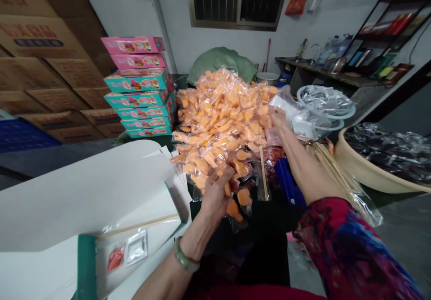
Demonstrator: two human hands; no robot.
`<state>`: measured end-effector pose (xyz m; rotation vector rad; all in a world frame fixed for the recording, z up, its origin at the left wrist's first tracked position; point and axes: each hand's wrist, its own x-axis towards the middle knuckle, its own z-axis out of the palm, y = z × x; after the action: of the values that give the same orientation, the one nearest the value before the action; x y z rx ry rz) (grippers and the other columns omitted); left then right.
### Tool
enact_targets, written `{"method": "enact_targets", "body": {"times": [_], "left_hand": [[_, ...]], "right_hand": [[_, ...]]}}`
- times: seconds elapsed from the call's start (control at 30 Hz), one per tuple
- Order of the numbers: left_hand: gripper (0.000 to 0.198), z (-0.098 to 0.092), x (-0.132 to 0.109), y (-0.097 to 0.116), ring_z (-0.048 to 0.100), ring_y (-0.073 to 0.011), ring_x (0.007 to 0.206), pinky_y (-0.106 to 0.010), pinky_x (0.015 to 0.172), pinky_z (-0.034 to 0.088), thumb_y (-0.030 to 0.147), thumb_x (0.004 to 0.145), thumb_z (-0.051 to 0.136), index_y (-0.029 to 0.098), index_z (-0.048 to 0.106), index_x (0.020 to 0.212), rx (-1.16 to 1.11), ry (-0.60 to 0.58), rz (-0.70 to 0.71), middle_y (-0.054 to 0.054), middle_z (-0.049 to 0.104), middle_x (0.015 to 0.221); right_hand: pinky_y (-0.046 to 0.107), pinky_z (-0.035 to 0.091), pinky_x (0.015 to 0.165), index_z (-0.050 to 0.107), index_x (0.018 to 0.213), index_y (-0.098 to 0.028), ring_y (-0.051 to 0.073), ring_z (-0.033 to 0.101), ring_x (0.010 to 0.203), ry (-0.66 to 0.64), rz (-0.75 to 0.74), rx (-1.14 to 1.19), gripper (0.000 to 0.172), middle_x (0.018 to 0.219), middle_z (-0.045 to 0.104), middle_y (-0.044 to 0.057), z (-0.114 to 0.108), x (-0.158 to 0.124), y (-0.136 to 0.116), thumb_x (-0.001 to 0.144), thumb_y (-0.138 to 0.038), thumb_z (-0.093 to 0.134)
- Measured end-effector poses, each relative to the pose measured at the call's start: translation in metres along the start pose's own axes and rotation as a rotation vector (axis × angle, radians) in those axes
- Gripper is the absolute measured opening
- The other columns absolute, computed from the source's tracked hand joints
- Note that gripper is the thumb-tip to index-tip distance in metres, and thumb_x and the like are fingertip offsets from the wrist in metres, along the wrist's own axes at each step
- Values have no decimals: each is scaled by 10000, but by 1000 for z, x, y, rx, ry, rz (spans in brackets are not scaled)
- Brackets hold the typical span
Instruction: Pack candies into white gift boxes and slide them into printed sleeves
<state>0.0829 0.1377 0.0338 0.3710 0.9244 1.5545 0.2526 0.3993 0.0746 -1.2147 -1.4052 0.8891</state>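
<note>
A big heap of orange shaped pieces in clear plastic wrappers [222, 116] spreads over the dark table before me. At its near edge my left hand [215, 194] is closed, thumb and fingers around a wrapped orange piece [227, 188]. My right hand [278, 119] reaches to the heap's right side, beside clear bags of white packets [296, 111]; its fingertips are hard to make out. To the left lies an open white box [161, 232] with a green edge, holding a wooden stick [141, 224], a small red packet [116, 258] and a silver sachet [137, 247].
Pink and teal boxes [141, 99] stand stacked behind the open box, with brown cartons [47, 71] farther left. A blue object [288, 183], bagged wooden sticks [340, 174], a cream tub [350, 165] of dark packets and a pale basket [348, 111] of silver sachets occupy the right.
</note>
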Motion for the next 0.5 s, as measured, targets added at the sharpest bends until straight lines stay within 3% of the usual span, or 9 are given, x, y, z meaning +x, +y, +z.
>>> {"method": "enact_targets", "body": {"times": [0.07, 0.2, 0.27, 0.33, 0.4, 0.47, 0.5], "left_hand": [[455, 1, -2, 9, 495, -82, 434, -204, 434, 403, 362, 499, 942, 163, 565, 661, -53, 14, 45, 61, 526, 497], [484, -4, -3, 29, 664, -146, 599, -225, 504, 520, 306, 526, 956, 172, 631, 859, -150, -14, 54, -3, 712, 747], [447, -13, -9, 38, 700, -169, 657, -244, 541, 565, 219, 592, 918, 179, 640, 939, -179, -4, 55, -18, 741, 827], [308, -29, -17, 45, 706, -173, 652, -251, 557, 588, 117, 687, 818, 165, 645, 936, -193, 67, 44, -30, 742, 813], [179, -49, -24, 51, 720, -183, 665, -286, 599, 623, 55, 771, 688, 153, 650, 916, -228, 149, 10, -50, 753, 830], [188, -69, -30, 54, 753, -217, 757, -367, 694, 658, 51, 846, 576, 154, 668, 974, -275, 169, -28, -78, 772, 917], [240, -78, -32, 54, 762, -227, 811, -394, 752, 662, 52, 875, 534, 161, 677, 1035, -301, 159, -41, -86, 777, 965]], "right_hand": [[262, 540, 595, 631, 854, -201, 149, 629, 662, -82, 56, 173, 327, 693, 649, 0, -6, -27, -16, 785, -498, 748], [265, 535, 589, 712, 915, -167, 139, 636, 642, -635, 77, 241, 327, 746, 686, 20, 14, -124, -39, 734, -424, 802], [259, 532, 625, 722, 1003, -171, 133, 640, 689, -778, -23, 184, 348, 807, 697, 17, 36, -176, -45, 770, -425, 774], [270, 540, 688, 676, 1187, -187, 140, 645, 753, -703, -139, 139, 441, 876, 702, 13, 59, -216, -48, 818, -421, 740], [301, 551, 763, 570, 1360, -188, 167, 659, 852, -501, -208, 94, 545, 973, 705, 39, 81, -241, -51, 887, -432, 684], [337, 547, 864, 515, 1414, -182, 192, 659, 997, -343, -256, 10, 494, 1109, 695, 84, 100, -256, -55, 997, -446, 537], [354, 533, 927, 531, 1397, -192, 198, 645, 1078, -329, -289, -57, 444, 1180, 683, 96, 109, -262, -58, 1040, -443, 451]]}}
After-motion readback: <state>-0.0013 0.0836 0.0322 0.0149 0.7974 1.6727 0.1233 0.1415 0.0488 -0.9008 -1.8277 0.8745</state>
